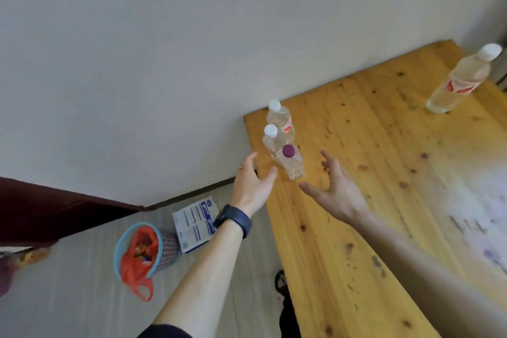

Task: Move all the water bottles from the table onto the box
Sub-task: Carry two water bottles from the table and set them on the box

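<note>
No bottle is on the box (193,223) yet; it lies on the floor beside the surface (370,200). Three water bottles (292,163) stand clustered at the surface's left corner, a fourth bottle (455,82) well apart. The left hand (251,182) and right hand (333,189) flank the cluster, fingers spread, holding nothing.
</note>
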`<move>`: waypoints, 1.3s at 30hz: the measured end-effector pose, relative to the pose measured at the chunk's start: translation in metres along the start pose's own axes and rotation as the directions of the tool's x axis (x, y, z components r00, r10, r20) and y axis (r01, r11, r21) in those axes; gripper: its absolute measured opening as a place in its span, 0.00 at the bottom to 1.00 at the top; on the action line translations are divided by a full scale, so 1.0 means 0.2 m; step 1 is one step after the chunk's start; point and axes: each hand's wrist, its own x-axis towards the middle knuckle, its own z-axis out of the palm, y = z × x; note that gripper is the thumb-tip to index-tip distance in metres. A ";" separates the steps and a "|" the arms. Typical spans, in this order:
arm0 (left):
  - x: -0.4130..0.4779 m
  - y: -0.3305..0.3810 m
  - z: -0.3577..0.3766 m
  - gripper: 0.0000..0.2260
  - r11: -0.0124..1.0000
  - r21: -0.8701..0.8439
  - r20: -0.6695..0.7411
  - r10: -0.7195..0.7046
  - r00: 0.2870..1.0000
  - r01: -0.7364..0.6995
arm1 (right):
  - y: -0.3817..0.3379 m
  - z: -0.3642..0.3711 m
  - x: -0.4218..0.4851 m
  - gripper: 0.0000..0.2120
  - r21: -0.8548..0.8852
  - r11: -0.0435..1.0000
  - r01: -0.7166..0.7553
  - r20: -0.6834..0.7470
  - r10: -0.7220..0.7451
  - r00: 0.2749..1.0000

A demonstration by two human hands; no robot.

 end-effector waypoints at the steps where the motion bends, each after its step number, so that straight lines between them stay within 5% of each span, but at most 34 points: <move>1: 0.09 0.01 0.00 0.30 1.000 -0.003 0.008 0.002 1.000 -0.002 | 0.00 0.05 0.07 0.46 0.012 1.000 -0.026 0.003 0.026 1.000; 6: 0.46 0.02 0.08 0.37 0.997 -0.076 0.079 0.000 0.997 0.006 | 0.00 0.26 0.33 0.51 0.025 0.992 -0.121 0.037 0.120 0.992; 16: 0.67 -0.09 0.06 0.18 0.971 -0.092 0.228 0.235 0.945 -0.219 | -0.04 0.35 0.39 0.38 0.047 0.987 -0.152 -0.038 0.154 0.987; 20: 0.66 -0.17 -0.01 0.16 0.964 -0.125 0.382 0.263 0.886 -0.233 | 0.04 0.28 0.30 0.37 0.015 0.980 -0.197 -0.112 0.197 0.974; 25: 0.60 -0.22 0.06 0.16 0.947 -0.199 0.389 0.312 0.867 -0.252 | 0.08 0.25 0.29 0.41 0.013 0.981 -0.191 -0.113 0.192 0.975; 28: 0.53 -0.27 0.11 0.20 0.954 -0.096 0.360 0.298 0.884 -0.282 | 0.07 0.27 0.32 0.44 0.059 0.986 -0.155 -0.097 0.160 0.982; 34: 0.48 -0.35 0.16 0.35 0.896 0.071 0.369 0.384 0.846 -0.438 | 0.07 0.30 0.34 0.31 0.064 0.978 -0.198 -0.152 0.206 0.967; 39: 0.48 -0.30 0.19 0.27 0.915 0.117 0.327 0.330 0.885 -0.385 | 0.07 0.31 0.21 0.27 0.116 0.961 -0.251 -0.226 0.272 0.935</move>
